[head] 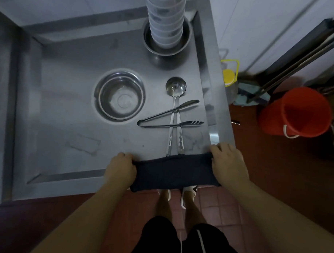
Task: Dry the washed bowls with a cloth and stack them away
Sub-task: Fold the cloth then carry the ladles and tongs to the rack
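A dark cloth [175, 172] is stretched flat between both hands over the near rim of the steel sink [69, 177]. My left hand [121, 167] grips its left end and my right hand [227, 162] grips its right end. A tall stack of white bowls [165, 22] stands in a steel basin [152, 44] at the sink's far right corner. A single steel bowl [121, 95] sits upright near the middle of the sink floor.
A ladle [175, 100] and steel tongs [170, 117] lie crossed on the sink floor right of the steel bowl. On the floor to the right stand a red bucket [297, 112], a yellow-capped bottle [228, 76] and mop handles [297, 61].
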Demonstrator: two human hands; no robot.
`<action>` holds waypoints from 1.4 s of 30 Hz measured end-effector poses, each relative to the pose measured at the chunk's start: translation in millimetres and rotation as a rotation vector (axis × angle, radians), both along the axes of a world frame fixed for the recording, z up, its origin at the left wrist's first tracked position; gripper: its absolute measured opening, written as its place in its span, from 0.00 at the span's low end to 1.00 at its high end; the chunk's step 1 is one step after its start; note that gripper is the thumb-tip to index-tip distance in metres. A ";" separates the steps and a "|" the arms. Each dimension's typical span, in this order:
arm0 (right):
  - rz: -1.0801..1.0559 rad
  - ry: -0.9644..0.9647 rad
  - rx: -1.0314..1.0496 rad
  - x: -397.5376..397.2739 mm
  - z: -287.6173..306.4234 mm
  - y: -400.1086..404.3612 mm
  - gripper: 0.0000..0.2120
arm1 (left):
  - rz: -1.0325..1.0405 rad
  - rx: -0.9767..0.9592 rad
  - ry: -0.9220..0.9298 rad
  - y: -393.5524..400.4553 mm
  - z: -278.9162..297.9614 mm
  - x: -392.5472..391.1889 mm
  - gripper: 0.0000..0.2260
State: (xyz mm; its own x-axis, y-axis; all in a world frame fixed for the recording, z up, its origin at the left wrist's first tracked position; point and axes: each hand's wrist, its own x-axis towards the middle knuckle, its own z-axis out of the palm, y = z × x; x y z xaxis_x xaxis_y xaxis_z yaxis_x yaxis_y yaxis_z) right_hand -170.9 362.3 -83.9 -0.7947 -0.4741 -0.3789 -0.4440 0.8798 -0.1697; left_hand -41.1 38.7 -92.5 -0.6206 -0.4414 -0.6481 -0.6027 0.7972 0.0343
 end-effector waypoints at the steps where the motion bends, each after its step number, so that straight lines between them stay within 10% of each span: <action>1: 0.052 -0.002 -0.020 -0.4 0.2 -2.4 0.14 | -0.036 -0.022 0.027 1.0 0.1 -0.8 0.07; 8: 0.211 -0.161 -0.061 24.5 0.4 -9.9 0.14 | -0.228 0.267 0.185 41.3 4.7 12.8 0.18; 42: -0.313 -0.130 -0.009 -2.8 0.8 -105.5 0.16 | -0.575 0.074 0.233 4.9 0.5 -159.9 0.34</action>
